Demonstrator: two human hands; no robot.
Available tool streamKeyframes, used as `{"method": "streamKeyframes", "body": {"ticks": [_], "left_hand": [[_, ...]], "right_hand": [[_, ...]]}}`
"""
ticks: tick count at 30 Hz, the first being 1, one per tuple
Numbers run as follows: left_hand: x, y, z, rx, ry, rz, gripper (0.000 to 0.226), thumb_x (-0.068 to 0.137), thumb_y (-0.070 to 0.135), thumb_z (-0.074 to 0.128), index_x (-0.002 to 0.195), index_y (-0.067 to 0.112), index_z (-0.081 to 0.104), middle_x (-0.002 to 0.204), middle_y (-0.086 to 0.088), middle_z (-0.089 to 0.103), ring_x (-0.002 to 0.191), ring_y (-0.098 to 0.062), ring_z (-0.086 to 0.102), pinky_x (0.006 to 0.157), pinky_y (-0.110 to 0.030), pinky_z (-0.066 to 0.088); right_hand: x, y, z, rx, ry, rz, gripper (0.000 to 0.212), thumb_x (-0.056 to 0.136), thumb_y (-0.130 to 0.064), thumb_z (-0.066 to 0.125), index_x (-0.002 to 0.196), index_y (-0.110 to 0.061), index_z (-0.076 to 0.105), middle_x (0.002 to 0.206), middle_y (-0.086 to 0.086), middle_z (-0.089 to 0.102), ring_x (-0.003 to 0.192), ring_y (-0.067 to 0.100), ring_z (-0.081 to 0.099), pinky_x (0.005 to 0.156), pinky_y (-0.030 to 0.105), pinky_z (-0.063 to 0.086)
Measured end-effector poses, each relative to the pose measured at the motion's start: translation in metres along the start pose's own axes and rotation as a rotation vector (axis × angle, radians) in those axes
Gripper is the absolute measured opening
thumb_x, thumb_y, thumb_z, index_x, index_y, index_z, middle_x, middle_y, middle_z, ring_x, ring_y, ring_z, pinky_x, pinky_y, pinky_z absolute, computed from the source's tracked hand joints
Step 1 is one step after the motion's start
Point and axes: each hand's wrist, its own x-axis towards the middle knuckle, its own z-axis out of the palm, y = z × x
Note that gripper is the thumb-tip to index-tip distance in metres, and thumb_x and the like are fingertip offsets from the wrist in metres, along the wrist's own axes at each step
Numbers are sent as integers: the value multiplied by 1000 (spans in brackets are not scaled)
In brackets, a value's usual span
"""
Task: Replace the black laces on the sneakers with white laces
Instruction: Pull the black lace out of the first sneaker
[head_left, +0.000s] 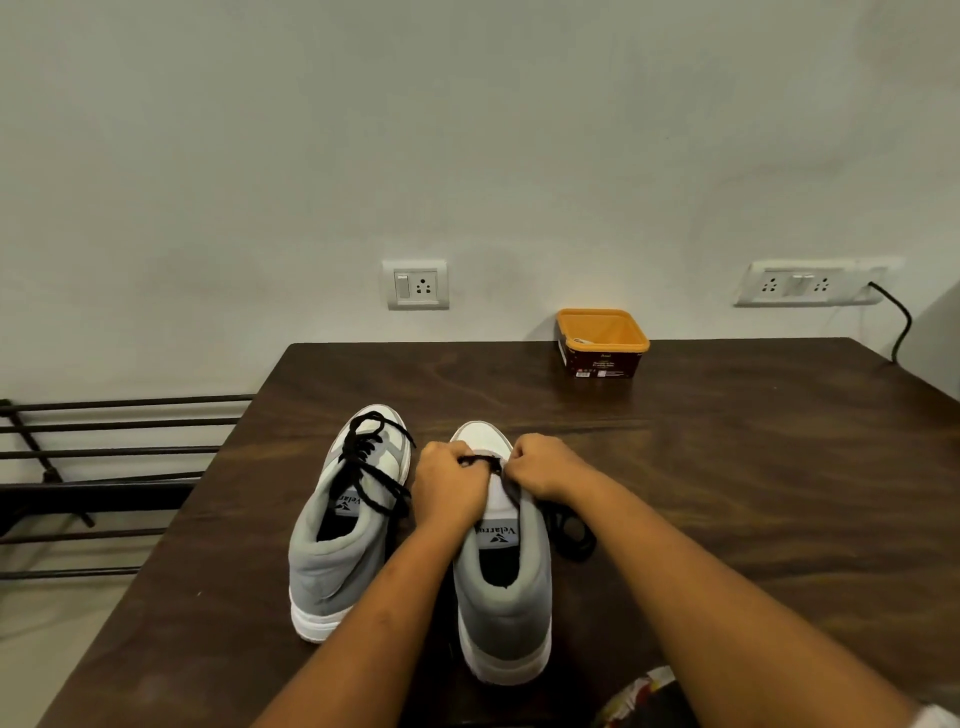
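Head view, my left hand (449, 486) and right hand (540, 467) each pinching the thin black lace (480, 460) near the toe of the right grey-and-white sneaker (506, 587), on a dark wooden table (727, 467), fingertips hidden, slack partly behind my wrist.

Glossy wood table (727, 467); sneakers (332, 566) perhaps suede.

This looks like a room in a home rather than a workplace. A plain, pale painted wall (467, 130) carries a white single socket-and-switch plate (416, 285) and a longer white double-socket plate (800, 283), with a black cable (901, 322) hanging from it. The dark brown wood-grain bench (727, 467) stands against that wall and holds an orange-rimmed plastic food tub (601, 340) (lid off, label facing forward). Beside it are a black metal-railed rack (104, 452) and a pale floor (47, 649).
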Motion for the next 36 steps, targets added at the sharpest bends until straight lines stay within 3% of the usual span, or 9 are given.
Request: {"method": "streamKeyframes", "body": {"ticks": [4, 8, 13, 16, 19, 22, 28, 32, 36], "left_hand": [[9, -3, -6, -530, 51, -443, 39, 83, 41, 51, 55, 14, 53, 69, -10, 62, 69, -31, 58, 70, -34, 48], [8, 0, -11, -896, -197, -599, 36, 92, 27, 39, 61, 15, 50, 69, -2, 59, 59, -16, 53, 53, -25, 33], [4, 17, -31, -702, -441, -418, 23, 93, 10, 38, 93, 16, 60, 72, -3, 64, 67, -16, 55, 61, -25, 38], [8, 23, -35, -108, -495, -58, 14, 85, 20, 47, 88, 18, 61, 75, -4, 64, 80, -21, 59, 72, -23, 49], [1, 15, -25, 447, -363, 148, 26, 78, 51, 51, 92, 33, 63, 104, 3, 68, 106, -21, 58, 87, -33, 47], [-3, 17, -18, 575, -182, 328, 30, 85, 52, 52, 104, 34, 67, 109, 3, 66, 112, -22, 51, 85, -34, 43], [3, 17, -14, 708, -117, 439, 19, 93, 35, 52, 101, 28, 68, 107, 4, 62, 107, -21, 54, 81, -35, 43], [6, 10, -5, 316, -71, 376, 13, 89, 23, 57, 83, 25, 69, 95, 3, 60, 95, -20, 52, 82, -37, 45], [11, 17, -12, -566, 7, -63, 26, 92, 4, 49, 71, 18, 54, 73, -7, 53, 69, -20, 53, 61, -25, 46]], "right_hand": [[0, -2, 1, 1, -38, 7, 24, 90, -17, 47, 68, -20, 41, 97, 9, 52, 87, 24, 49, 71, 29, 36], [-2, 2, 1, -27, 5, 22, 12, 94, -16, 41, 82, -16, 44, 115, 16, 57, 89, 23, 45, 73, 29, 35], [-3, 10, -3, -34, 23, 42, 7, 93, -13, 41, 96, -14, 47, 121, 16, 57, 90, 25, 47, 73, 29, 36], [-2, 10, -3, -29, 33, 49, 8, 91, -13, 43, 95, -15, 50, 121, 17, 59, 91, 25, 49, 73, 29, 37], [-2, 10, -4, -18, 39, 39, 5, 92, -15, 45, 92, -14, 50, 120, 18, 60, 89, 23, 47, 72, 28, 35], [-5, 10, -6, 2, 16, 14, 13, 95, -23, 50, 87, -13, 50, 108, 16, 60, 89, 21, 47, 71, 27, 34], [-10, 7, -7, 35, -2, -7, 15, 92, -13, 45, 77, -12, 48, 95, 10, 52, 87, 22, 46, 69, 27, 35], [-10, 5, -4, 35, 10, 12, 9, 93, -14, 43, 85, -12, 47, 100, 15, 53, 87, 22, 45, 65, 27, 33], [-7, 4, -2, 52, 3, 55, 8, 94, -14, 42, 97, -11, 49, 121, 20, 57, 90, 22, 46, 70, 26, 34]]}}
